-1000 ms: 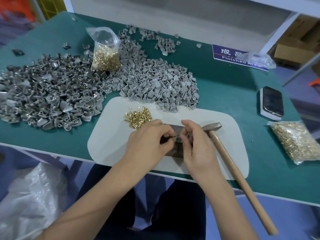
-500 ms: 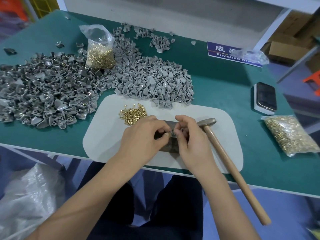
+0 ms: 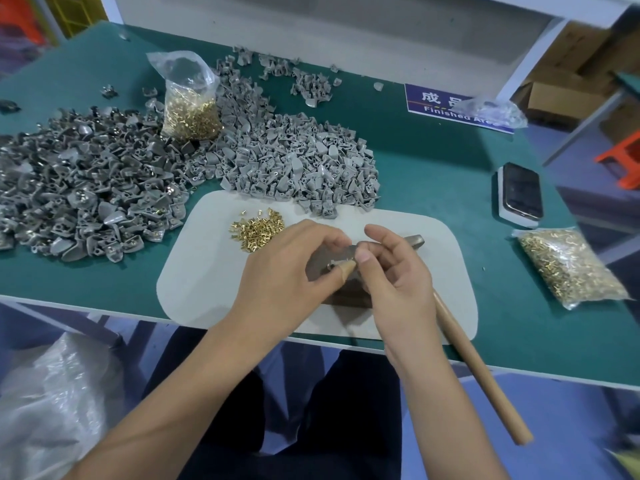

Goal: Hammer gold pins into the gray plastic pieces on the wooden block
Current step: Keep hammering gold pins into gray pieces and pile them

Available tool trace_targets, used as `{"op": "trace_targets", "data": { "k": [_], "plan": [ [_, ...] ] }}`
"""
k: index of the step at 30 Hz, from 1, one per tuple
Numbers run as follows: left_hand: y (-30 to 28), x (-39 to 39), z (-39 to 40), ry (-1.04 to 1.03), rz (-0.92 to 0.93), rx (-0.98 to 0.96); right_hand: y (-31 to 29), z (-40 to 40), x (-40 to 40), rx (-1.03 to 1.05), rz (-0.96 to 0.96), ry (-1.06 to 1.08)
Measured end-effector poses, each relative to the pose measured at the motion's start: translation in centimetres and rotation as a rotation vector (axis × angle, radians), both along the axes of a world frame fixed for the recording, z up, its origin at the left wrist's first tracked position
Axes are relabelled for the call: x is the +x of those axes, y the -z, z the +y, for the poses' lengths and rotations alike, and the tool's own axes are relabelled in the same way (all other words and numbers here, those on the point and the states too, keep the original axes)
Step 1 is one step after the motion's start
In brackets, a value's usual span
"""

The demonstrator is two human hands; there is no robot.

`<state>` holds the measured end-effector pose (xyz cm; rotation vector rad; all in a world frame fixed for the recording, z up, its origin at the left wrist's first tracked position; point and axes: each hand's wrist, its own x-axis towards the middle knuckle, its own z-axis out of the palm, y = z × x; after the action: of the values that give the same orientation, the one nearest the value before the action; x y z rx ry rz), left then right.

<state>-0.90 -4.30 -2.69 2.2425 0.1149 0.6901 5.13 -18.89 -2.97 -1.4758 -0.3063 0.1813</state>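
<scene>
pin seating on wooden block (image 3: 349, 289): left hand (image 3: 287, 271) and right hand (image 3: 398, 278) both pinch gray plastic piece (image 3: 337, 264); pin best set upright before taking hammer (image 3: 467, 351) beside block.

Green-topped bench (image 3: 433, 174) w/ white back panel (image 3: 311, 26); cardboard boxes (image 3: 561, 88) right; orange stool (image 3: 623, 157).

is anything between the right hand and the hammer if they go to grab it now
Nothing visible blocks it. The hammer lies on the mat right beside the right hand, handle free toward the table edge. But that hand's fingers are on the gray piece.
</scene>
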Motion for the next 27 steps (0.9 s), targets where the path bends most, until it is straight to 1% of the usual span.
{"op": "trace_targets", "data": {
  "k": [3,6,7,11,13,17,19,20,22,23,24,25,27],
  "plan": [
    [-0.1,0.3,-0.3,0.003,-0.092,0.063,-0.5,0.1,-0.1,0.062,0.119,0.008],
    [0.0,0.5,-0.4,-0.029,-0.070,0.030,-1.0,-0.1,-0.1,0.042,0.115,0.013],
    [0.0,0.5,-0.6,-0.032,-0.051,-0.033,-1.2,-0.2,-0.2,0.032,0.100,0.005],
    [-0.1,0.7,-0.9,0.112,0.054,-0.484,-1.7,-0.7,0.2,0.004,0.065,-0.049],
    [-0.2,0.7,-0.8,0.159,0.081,-0.576,-1.8,-1.2,0.6,-0.040,0.004,-0.094],
    [0.2,0.6,0.0,0.203,0.103,-0.629,-1.2,-1.5,1.1,-0.165,-0.189,-0.136],
    [0.6,0.5,0.4,0.179,0.095,-0.597,-0.6,-1.3,1.5,-0.300,-0.321,-0.087],
    [0.9,0.4,0.7,0.138,0.090,-0.526,-0.2,-1.2,1.8,-0.399,-0.417,-0.049],
    [1.7,0.2,1.0,0.013,0.086,-0.260,0.3,-1.2,2.6,-0.654,-0.649,0.013],
    [2.0,0.0,1.1,-0.033,0.096,-0.129,0.4,-1.2,2.9,-0.752,-0.730,0.010],
    [2.1,-0.1,1.2,-0.051,0.121,-0.042,0.5,-1.1,3.1,-0.814,-0.767,-0.019],
    [2.2,-0.1,1.2,-0.049,0.159,0.002,0.5,-1.0,3.1,-0.853,-0.784,-0.056],
    [2.1,0.1,1.2,-0.037,0.215,0.045,0.2,-0.8,3.0,-0.922,-0.793,-0.110]
  ]
}}
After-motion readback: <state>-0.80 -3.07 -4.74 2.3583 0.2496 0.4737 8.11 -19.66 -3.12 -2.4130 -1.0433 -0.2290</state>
